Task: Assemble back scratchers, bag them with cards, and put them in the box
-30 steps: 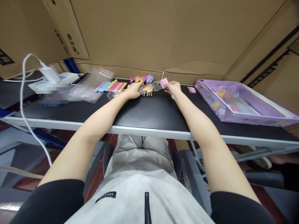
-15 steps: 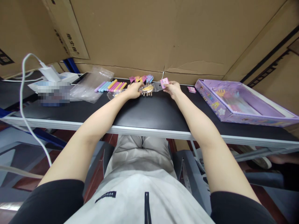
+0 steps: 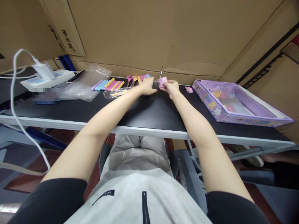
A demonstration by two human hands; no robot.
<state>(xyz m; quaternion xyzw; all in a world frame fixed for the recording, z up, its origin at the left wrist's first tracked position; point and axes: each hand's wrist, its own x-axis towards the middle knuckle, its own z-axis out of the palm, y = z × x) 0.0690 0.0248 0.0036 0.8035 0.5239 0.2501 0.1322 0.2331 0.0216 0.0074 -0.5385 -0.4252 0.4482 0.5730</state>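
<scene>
My right hand (image 3: 172, 89) pinches a small pink card (image 3: 163, 81) at the back of the desk. The card sits at the end of a clear plastic bag (image 3: 112, 94), which runs left beneath my left hand (image 3: 147, 86). A yellow handle shows inside the bag. My left hand lies over the bag with thumb and fingers apart, covering its middle. Just behind are several hand-shaped back scratchers (image 3: 135, 78) in pink, yellow and blue, partly hidden by my left hand. Their coloured handles (image 3: 109, 84) line up to the left.
Clear plastic bags (image 3: 86, 84) lie left of the handles. A white power strip (image 3: 48, 79) with a charger and cable stands farther left. On the right are another pink card (image 3: 189, 90) and an open purple box (image 3: 243, 118) with scratchers inside. Cardboard (image 3: 140, 34) walls the back.
My left hand has slid right along the bag, toward the pink card, and its fingers have opened out. My right hand keeps its hold on the card. The view has shifted slightly.
</scene>
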